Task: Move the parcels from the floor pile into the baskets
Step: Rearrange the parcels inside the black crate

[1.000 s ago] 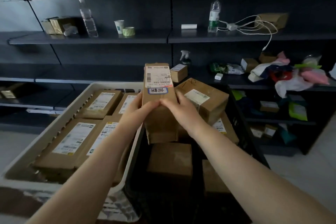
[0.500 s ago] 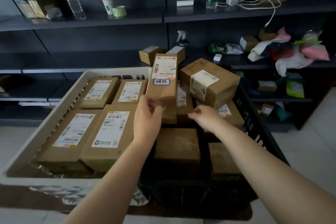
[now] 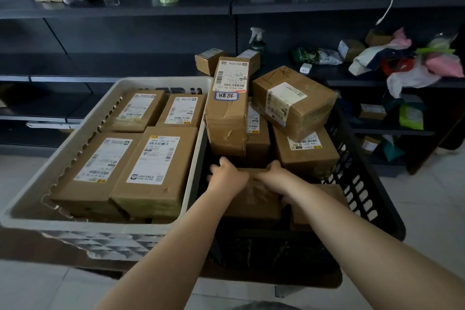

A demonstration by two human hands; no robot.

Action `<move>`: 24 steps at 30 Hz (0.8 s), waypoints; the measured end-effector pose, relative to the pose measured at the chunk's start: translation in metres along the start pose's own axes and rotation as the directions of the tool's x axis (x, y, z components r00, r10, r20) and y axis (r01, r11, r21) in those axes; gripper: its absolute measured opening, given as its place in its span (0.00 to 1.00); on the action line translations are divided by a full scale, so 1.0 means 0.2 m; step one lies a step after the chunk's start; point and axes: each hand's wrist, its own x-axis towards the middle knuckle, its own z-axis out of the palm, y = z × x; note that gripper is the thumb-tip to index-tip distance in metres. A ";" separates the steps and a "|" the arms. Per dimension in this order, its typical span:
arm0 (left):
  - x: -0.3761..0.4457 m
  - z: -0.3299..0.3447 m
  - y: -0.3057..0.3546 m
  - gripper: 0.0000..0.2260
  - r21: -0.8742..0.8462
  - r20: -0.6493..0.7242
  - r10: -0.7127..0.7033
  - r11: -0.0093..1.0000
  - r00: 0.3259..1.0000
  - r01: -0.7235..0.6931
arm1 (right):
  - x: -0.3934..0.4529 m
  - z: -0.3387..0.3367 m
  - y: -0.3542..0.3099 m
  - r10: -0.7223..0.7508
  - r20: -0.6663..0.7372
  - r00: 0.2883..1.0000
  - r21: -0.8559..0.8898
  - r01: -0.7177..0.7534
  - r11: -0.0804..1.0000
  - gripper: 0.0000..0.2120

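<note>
Two baskets stand side by side: a white basket [image 3: 75, 141] on the left with several labelled brown parcels lying flat, and a black basket [image 3: 357, 181] on the right piled with parcels. A long parcel with a blue-edged sticker [image 3: 226, 113] leans on that pile, free of both hands. My left hand [image 3: 226, 178] and my right hand [image 3: 273, 177] are both on a plain brown parcel [image 3: 254, 199] at the front of the black basket, fingers curled over its far edge. A large box [image 3: 292, 100] tops the pile at the right.
Dark shelving [image 3: 176, 7] runs behind the baskets, holding a paper cup, tape rolls, bottles, a spray bottle [image 3: 258, 41], small boxes, a white cable and a heap of bags and cloth [image 3: 407, 65] at the right. Pale tiled floor [image 3: 427, 196] lies around the baskets.
Both hands set the long stickered parcel onto the pile in the black basket and let it go. They then dropped lower and took hold of the plain parcel at the front.
</note>
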 end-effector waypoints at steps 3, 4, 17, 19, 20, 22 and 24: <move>-0.06 -0.01 -0.06 0.31 -0.044 0.000 0.031 0.999 1.000 -0.031 | -0.04 -0.05 0.01 0.083 0.077 0.994 -0.029 -0.081 0.996 0.36; -0.08 -0.01 -0.07 0.31 -0.042 -0.004 0.041 0.998 0.999 -0.041 | -0.04 -0.06 0.02 0.078 0.084 0.993 -0.049 -0.074 0.996 0.34; -0.08 0.01 -0.06 0.19 0.204 -0.027 0.025 0.979 0.999 -0.019 | -0.02 -0.01 0.09 0.046 -0.087 0.995 -0.187 -0.062 0.981 0.29; -0.10 0.04 -0.05 0.19 0.239 -0.024 0.028 0.971 0.999 -0.022 | -0.04 -0.02 0.09 0.011 -0.074 0.997 -0.246 -0.029 0.969 0.27; -0.10 0.04 -0.06 0.19 0.217 -0.033 0.028 0.976 0.999 -0.020 | -0.05 -0.02 0.09 -0.025 -0.085 0.996 -0.248 0.003 0.969 0.25; -0.11 0.03 -0.08 0.17 0.147 -0.060 0.041 0.989 0.997 -0.031 | -0.06 -0.03 0.11 -0.100 -0.125 0.987 -0.205 0.073 0.976 0.23; -0.11 0.00 -0.09 0.13 0.080 -0.059 0.046 0.996 0.997 -0.041 | -0.07 -0.05 0.13 -0.112 -0.123 0.986 -0.145 0.094 0.985 0.22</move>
